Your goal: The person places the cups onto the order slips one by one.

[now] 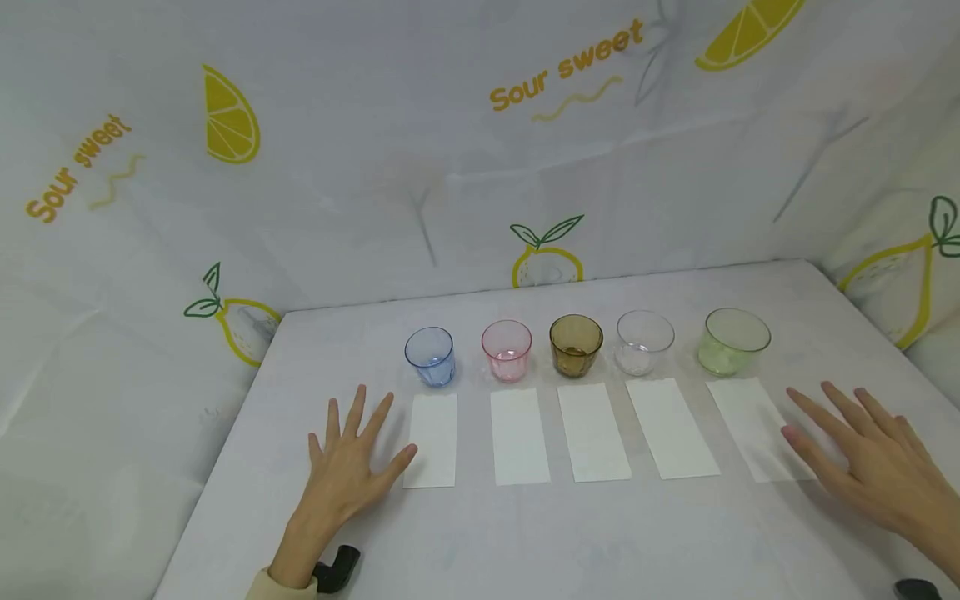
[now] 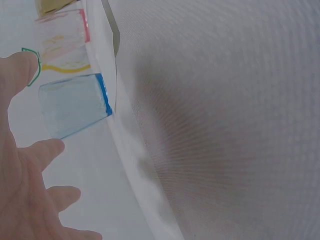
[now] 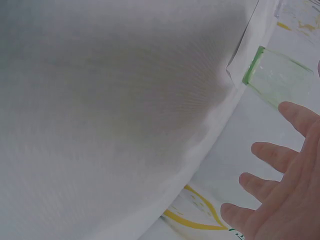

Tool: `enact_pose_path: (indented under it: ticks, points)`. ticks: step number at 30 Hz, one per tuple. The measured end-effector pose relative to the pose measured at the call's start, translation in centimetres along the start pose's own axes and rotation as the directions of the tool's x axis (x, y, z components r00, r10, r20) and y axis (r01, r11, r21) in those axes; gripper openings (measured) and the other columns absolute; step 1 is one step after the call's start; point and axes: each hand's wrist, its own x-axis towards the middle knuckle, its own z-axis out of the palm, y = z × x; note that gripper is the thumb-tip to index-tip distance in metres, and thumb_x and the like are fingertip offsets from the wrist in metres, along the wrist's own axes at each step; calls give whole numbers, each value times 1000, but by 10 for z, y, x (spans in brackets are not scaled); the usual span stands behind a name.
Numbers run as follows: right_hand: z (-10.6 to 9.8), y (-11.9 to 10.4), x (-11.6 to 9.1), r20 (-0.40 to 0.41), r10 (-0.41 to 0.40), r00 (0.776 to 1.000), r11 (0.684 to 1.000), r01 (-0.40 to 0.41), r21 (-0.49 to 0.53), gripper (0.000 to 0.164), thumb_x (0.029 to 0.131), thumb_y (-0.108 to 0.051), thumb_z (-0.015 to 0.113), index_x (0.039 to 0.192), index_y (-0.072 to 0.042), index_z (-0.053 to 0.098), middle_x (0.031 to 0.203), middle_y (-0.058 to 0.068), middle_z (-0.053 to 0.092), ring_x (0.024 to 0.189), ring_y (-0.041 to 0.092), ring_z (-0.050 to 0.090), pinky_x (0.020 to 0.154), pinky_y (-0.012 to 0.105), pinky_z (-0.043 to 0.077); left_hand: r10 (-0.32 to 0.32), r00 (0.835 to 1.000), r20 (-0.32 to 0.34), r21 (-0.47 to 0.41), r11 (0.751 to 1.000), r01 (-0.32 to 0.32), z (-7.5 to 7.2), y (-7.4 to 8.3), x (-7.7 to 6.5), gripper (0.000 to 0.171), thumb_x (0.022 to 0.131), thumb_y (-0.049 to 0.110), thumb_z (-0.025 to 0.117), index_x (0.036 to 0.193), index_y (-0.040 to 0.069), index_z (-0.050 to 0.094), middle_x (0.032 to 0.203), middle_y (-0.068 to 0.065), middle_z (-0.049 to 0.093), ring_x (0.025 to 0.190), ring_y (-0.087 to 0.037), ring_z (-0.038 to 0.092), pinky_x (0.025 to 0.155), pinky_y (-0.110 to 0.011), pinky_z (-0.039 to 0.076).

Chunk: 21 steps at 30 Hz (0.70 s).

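Note:
My left hand (image 1: 348,475) is spread with straight fingers at the left of the table, holding nothing; its thumb overlaps the edge of the leftmost white card (image 1: 433,442). Just beyond it stands a blue glass cup (image 1: 431,358). On the right, my right hand (image 1: 873,458) is also spread and holds nothing, with its thumb over the rightmost white card (image 1: 757,429). The green glass cup (image 1: 731,343) is the closest cup to it. Between these stand a pink cup (image 1: 507,354), a brown cup (image 1: 576,348) and a clear cup (image 1: 642,343), all upright in one row.
In front of the pink, brown and clear cups lie more white cards: one card (image 1: 521,437), another card (image 1: 594,433) and a third card (image 1: 673,429). A white cloth (image 1: 337,150) with lemon prints hangs behind the white table (image 1: 510,542).

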Motion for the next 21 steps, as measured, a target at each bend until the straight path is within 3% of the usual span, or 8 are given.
enact_pose_path:
  ticks: [21]
  points:
    - [1, 0, -6, -2, 15, 1000, 999, -14, 39, 65, 105, -39, 51, 160, -12, 30, 161, 39, 19, 150, 63, 0, 114, 80, -8, -8, 1000, -6, 7, 1000, 8, -1, 1, -2, 82, 91, 65, 61, 159, 27, 37, 170, -19, 22, 152, -59, 17, 104, -88, 23]
